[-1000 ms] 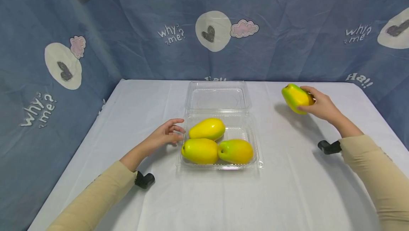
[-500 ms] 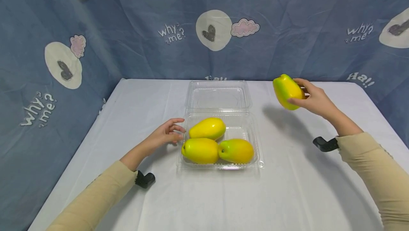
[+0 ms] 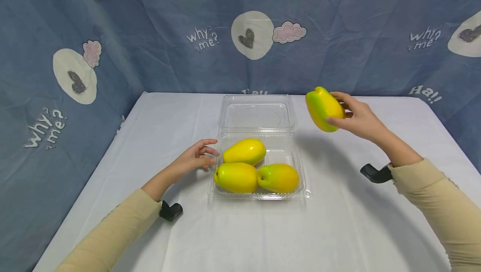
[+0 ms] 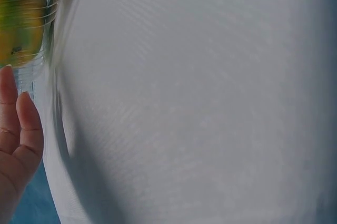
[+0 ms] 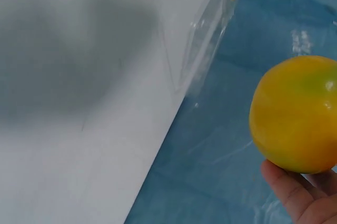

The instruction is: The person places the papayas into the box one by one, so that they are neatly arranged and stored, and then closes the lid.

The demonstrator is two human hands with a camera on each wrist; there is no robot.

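Note:
My right hand (image 3: 351, 116) grips a yellow-green mango (image 3: 323, 108) in the air, right of the open lid (image 3: 257, 112); the same mango (image 5: 296, 114) fills the right wrist view above my fingertips (image 5: 289, 192). A clear plastic clamshell box (image 3: 304, 188) lies open mid-table with three yellow mangoes in it: one at the back left (image 3: 245, 151), one at the front left (image 3: 236, 177), one at the front right (image 3: 279, 178). My left hand (image 3: 195, 159) rests with relaxed fingers beside the box's left edge. In the left wrist view, its fingers (image 4: 18, 129) lie by the box wall (image 4: 37, 60).
A white cloth covers the table (image 3: 150, 130). A blue printed backdrop (image 3: 150, 54) hangs behind and to both sides. Black wrist camera mounts (image 3: 170, 211) (image 3: 373, 173) sit under each sleeve.
My right hand has lifted the mango and carried it left, toward the box lid. The left hand and the three mangoes in the box have stayed put.

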